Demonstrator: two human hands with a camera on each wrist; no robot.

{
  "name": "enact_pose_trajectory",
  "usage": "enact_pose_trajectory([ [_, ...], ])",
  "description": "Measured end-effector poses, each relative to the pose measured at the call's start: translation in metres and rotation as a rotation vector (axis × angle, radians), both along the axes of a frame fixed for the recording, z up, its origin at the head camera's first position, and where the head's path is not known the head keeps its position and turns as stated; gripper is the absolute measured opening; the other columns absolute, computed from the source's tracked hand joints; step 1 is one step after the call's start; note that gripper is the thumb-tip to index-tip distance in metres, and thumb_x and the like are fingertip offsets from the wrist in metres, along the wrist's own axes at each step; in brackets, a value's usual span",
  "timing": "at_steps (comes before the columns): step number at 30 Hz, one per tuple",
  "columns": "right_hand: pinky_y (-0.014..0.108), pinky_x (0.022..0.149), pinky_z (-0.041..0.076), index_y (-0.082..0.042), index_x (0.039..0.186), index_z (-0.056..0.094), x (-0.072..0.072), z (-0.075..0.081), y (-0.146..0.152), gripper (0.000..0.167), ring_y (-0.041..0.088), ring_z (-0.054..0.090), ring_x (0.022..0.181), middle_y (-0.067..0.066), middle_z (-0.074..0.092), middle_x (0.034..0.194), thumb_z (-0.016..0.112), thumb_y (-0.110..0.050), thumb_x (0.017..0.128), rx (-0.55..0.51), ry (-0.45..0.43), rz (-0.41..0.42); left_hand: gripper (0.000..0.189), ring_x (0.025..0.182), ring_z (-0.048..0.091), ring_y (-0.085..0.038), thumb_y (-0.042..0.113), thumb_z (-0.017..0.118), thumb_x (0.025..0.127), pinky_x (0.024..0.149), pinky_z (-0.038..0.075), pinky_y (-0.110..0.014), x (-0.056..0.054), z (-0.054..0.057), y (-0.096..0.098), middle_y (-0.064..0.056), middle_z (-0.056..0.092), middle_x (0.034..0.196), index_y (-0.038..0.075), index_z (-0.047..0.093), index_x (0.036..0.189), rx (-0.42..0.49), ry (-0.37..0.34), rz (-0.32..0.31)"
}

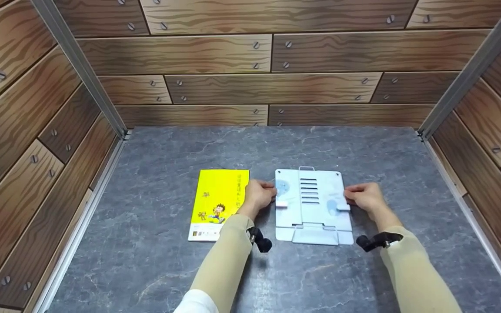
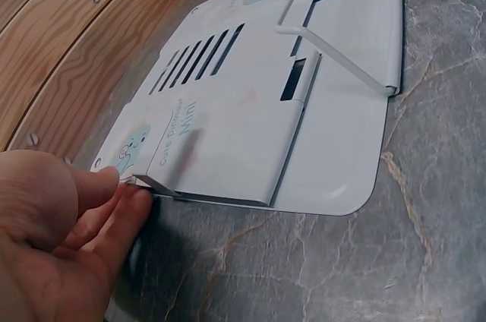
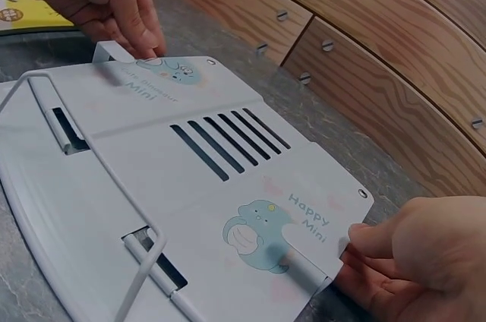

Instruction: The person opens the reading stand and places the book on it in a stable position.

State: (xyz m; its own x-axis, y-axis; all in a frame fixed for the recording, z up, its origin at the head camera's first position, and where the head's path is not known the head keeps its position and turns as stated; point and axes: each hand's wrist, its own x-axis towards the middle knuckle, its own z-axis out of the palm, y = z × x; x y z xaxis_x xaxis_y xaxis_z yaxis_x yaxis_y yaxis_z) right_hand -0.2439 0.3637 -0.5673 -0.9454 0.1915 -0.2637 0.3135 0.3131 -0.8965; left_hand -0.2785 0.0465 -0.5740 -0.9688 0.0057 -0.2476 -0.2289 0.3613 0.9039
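Observation:
A white metal book stand with slots, blue cartoon dinosaurs and a wire bar lies nearly flat on the table. My left hand pinches its left edge beside a small folded tab, the thumb above and fingers below. At the opposite edge my right hand grips the plate, its thumb on top and the other fingers partly hidden beneath. Printed lettering and the bent wire along the lower part show in the left wrist view.
A yellow book with a cartoon child on its cover lies left of the stand, partly behind my left hand and forearm. The grey marbled tabletop is enclosed by wood-patterned walls and metal corner posts.

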Motion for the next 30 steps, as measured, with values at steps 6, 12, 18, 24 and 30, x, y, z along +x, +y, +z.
enact_pose_trajectory([
  [6,0.022,0.072,0.061,0.020,0.126,0.063,0.000,0.002,-0.002,0.033,0.009,0.071,0.079,0.020,0.071,0.108,0.068,-0.001,0.101,0.031,-0.020,-0.018,0.018,0.105,0.071,-0.019,0.012,0.079,0.095,0.091,0.059,-0.029,-0.002,0.001,0.001,-0.005,0.078,0.106,0.004,0.083,0.111,-0.107,0.029,-0.051],
  [12,0.022,0.072,0.061,0.019,0.127,0.064,0.000,0.003,-0.004,0.034,0.010,0.070,0.079,0.020,0.071,0.109,0.068,-0.003,0.102,0.044,-0.016,-0.022,0.019,0.107,0.070,-0.019,0.013,0.079,0.096,0.093,0.058,-0.030,-0.003,0.003,0.000,-0.006,0.077,0.109,0.005,0.082,0.112,-0.097,0.016,-0.055],
  [18,0.023,0.074,0.061,0.019,0.133,0.061,-0.001,0.005,-0.003,0.040,0.010,0.071,0.082,0.026,0.069,0.119,0.069,-0.006,0.103,0.031,-0.013,-0.031,0.018,0.096,0.072,-0.016,0.011,0.077,0.098,0.083,0.061,-0.027,-0.005,0.004,0.001,-0.006,0.076,0.108,0.004,0.082,0.113,-0.005,-0.027,-0.012],
  [24,0.022,0.075,0.061,0.020,0.135,0.059,-0.001,0.007,-0.001,0.042,0.008,0.070,0.081,0.029,0.067,0.124,0.068,-0.006,0.103,0.016,0.008,-0.015,0.016,0.084,0.073,-0.014,0.005,0.077,0.097,0.075,0.063,-0.027,-0.007,0.004,0.001,-0.008,0.076,0.105,-0.001,0.080,0.111,0.121,-0.035,0.014],
  [30,0.023,0.076,0.061,0.020,0.135,0.059,0.000,0.011,0.001,0.041,0.008,0.070,0.082,0.027,0.067,0.123,0.068,-0.004,0.103,0.000,0.021,-0.003,0.015,0.082,0.073,-0.014,0.002,0.076,0.097,0.073,0.063,-0.026,-0.007,0.004,0.002,-0.010,0.076,0.102,-0.005,0.079,0.111,0.179,-0.026,0.034],
])
